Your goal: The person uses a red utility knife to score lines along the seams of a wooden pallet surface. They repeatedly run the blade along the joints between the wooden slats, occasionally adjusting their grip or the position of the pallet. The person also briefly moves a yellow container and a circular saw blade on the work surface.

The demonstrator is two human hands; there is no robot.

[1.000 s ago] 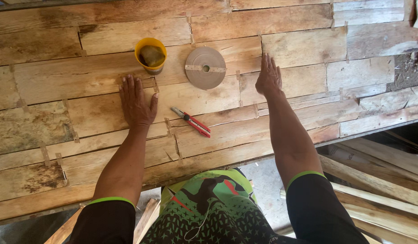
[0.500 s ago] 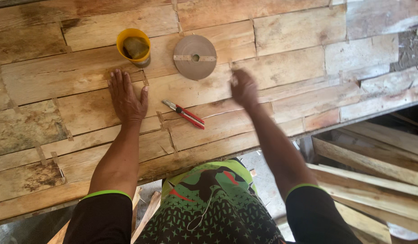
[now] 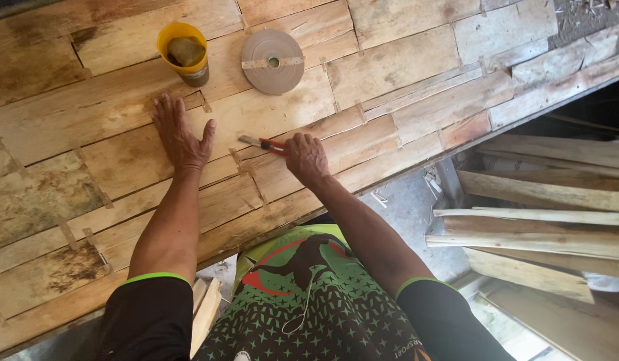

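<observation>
Gripping red cutter (image 3: 264,144), rt hand (image 3: 306,158) hides its handle; lt hand (image 3: 179,136) flat, open on veneer (image 3: 269,110).

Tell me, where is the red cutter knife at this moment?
In the head view, the red cutter knife lies on the patched veneer sheet near the middle, under the right hand, right of the flat left hand.

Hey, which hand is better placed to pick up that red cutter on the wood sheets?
Right. The right hand already rests on the red cutter, fingers over its handle. The left hand lies flat on the veneer sheets, pressing them, apart from the cutter.
</observation>
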